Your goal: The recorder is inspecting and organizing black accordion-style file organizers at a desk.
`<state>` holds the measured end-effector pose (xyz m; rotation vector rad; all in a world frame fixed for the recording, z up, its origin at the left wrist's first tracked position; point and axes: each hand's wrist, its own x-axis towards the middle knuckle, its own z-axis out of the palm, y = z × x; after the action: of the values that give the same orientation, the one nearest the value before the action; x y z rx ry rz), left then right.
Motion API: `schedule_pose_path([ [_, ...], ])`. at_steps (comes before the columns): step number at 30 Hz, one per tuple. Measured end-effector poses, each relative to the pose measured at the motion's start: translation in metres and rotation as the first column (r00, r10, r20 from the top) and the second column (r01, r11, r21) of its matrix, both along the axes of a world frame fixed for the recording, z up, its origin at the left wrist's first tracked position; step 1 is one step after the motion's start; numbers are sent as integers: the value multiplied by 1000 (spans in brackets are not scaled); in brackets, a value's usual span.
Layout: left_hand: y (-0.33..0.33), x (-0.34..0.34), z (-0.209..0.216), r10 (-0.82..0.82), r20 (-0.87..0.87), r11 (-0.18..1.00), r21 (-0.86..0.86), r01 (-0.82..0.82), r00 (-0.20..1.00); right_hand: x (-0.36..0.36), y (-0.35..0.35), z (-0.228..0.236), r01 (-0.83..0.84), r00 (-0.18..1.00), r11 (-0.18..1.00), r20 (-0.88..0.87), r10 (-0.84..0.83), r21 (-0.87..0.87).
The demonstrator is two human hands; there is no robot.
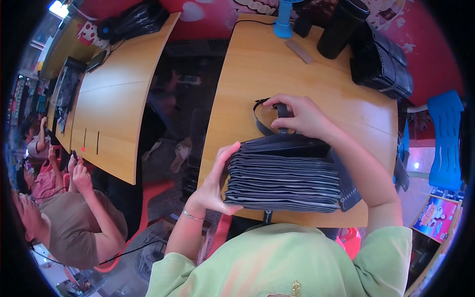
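A thick stack of dark grey, flat, folded pieces (pixel 284 180) rests at the near edge of the wooden table (pixel 247 64), right in front of me. My left hand (pixel 213 183) clasps the stack's left side, with the thumb low and the fingers reaching to the top corner. Just beyond the stack, my right hand (pixel 303 116) pinches a black strap (pixel 258 119) between thumb and fingers. The strap curves in a loop to the left of that hand. How it runs under or around the stack is hidden. A dark flap (pixel 349 195) sticks out at the stack's right side.
At the far right lies a tied bundle of similar dark pieces (pixel 381 67), beside a tall black cylinder (pixel 341 29). A grey strip (pixel 299 51) and a blue stand (pixel 283 22) are nearby. A co-worker (pixel 84 222) sits left, by another table (pixel 118 99). A blue chair (pixel 444 141) stands right.
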<state>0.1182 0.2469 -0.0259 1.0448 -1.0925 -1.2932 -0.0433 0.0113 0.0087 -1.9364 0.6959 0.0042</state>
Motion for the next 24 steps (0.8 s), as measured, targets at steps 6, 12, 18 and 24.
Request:
schedule_pose_path([
  [6,-1,-2,2,-25,-37,997,78,28,999,-1,8,-13,81,993,988,71,-91,129],
  [12,-1,-5,4,-17,-8,996,86,18,1000,-2,6,-10,78,995,986,57,-87,147],
  [18,-5,-7,0,-28,108,997,-67,35,994,-1,2,-19,123,989,985,67,-132,124],
  [24,-9,-6,2,-51,128,995,-82,62,991,3,-1,-23,96,994,995,50,-98,38],
])
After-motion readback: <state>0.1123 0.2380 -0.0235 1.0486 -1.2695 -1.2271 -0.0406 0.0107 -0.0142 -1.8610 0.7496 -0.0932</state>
